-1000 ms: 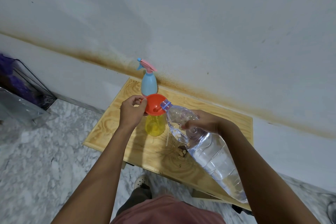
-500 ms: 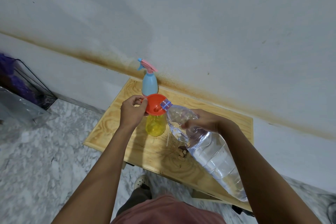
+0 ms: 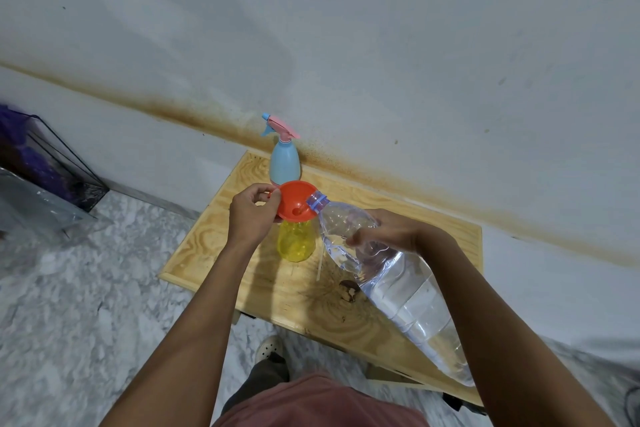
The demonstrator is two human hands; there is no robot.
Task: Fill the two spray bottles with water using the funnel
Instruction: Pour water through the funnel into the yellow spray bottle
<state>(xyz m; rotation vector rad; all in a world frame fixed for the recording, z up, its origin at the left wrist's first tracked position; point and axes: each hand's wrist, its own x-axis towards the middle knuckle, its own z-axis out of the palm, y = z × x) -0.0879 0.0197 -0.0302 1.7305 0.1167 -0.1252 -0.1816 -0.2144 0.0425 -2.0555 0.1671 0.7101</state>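
Note:
A yellow spray bottle (image 3: 295,241) without its spray head stands on the wooden table (image 3: 214,236), with an orange funnel (image 3: 294,201) seated in its neck. My left hand (image 3: 251,215) pinches the funnel's rim at its left side. My right hand (image 3: 388,230) grips the shoulder of a large clear water bottle (image 3: 391,284), tilted so its open mouth rests over the funnel's right edge. A blue spray bottle (image 3: 284,163) with a pink and blue spray head stands upright behind the funnel, near the wall.
The low table stands against a stained white wall. A thin white stick (image 3: 320,265) and a dark knot (image 3: 348,288) lie on the tabletop near the big bottle. A black wire rack with purple items (image 3: 41,163) and clear plastic (image 3: 31,215) sit on the marble floor at left.
Almost nothing moves; both hands keep their holds and the water bottle stays tilted over the funnel.

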